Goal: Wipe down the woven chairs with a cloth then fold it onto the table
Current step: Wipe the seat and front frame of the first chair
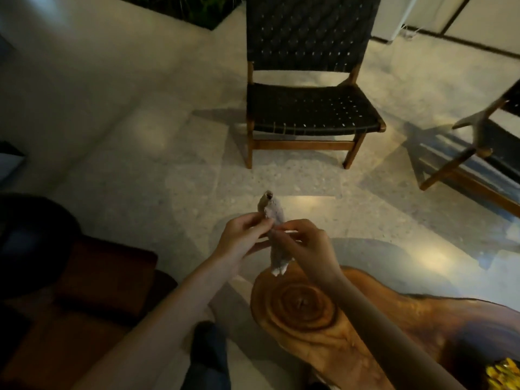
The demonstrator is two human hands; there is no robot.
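Note:
A small pale grey cloth hangs bunched and upright between my two hands, just above the near end of the wooden table. My left hand pinches its left side and my right hand pinches its right side. One end of the cloth sticks up above my fingers and the other droops below them. A woven black chair with a wooden frame stands straight ahead on the floor. A second woven chair is partly in view at the right edge.
The table is a glossy live-edge slab with ring grain, and something yellow sits at its near right corner. A dark brown seat lies at the lower left. A planter stands at the back.

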